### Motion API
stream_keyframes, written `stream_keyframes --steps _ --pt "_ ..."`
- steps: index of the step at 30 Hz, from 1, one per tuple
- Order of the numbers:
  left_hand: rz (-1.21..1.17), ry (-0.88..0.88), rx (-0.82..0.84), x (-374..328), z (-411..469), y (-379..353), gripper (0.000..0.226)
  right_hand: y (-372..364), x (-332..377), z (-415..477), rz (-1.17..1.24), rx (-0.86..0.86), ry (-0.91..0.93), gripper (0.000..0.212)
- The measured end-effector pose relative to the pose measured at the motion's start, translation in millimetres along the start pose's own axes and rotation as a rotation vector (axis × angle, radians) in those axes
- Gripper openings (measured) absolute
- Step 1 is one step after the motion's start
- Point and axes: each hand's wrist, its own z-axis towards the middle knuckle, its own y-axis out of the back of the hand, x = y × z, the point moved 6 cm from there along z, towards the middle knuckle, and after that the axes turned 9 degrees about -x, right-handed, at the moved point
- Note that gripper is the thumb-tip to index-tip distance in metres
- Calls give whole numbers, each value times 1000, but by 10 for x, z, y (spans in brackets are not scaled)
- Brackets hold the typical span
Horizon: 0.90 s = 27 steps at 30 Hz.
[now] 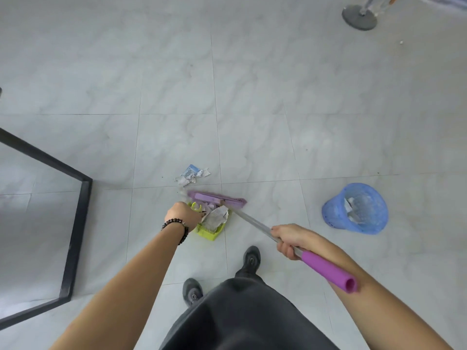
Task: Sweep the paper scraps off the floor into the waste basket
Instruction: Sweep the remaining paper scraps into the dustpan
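A lime-green dustpan lies on the tiled floor with crumpled paper in it. My left hand grips its handle. A purple broom head rests just beyond the pan. My right hand grips the broom's metal shaft above the purple grip. A small pile of paper scraps lies on the floor beyond the broom head. The blue waste basket stands to the right, with paper inside.
A black-framed glass panel stands at the left. A round grey stand base sits at the far right. One tiny white scrap lies near it. My two dark shoes are on the tiles below the pan.
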Motion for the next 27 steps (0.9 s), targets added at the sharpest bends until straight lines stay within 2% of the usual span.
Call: stream_keyframes --steps 5,8,12,15,17,21,25,27 --pt "-53 67 -14 222 -22 55 40 119 156 -102 141 -88 25 35" --pt "-196 176 11 383 -21 27 48 13 295 6 179 -146 -5 37" --pt "-496 330 136 445 -108 -104 29 -351 432 229 9 -237 214 38" --pt "-589 393 244 443 -144 -172 21 -703 304 285 -131 -164 263 36" --pt "-668 458 354 465 -150 -223 21 -876 132 246 -164 -92 211 30" --pt "-903 552 564 417 -190 -401 23 -876 -103 161 -3 19 98 23" --pt "-1095 576 567 221 -290 -544 6 -676 -96 107 322 104 2 10" --pt "-1127 589 575 208 -349 -616 5 -662 -91 120 354 98 -41 6"
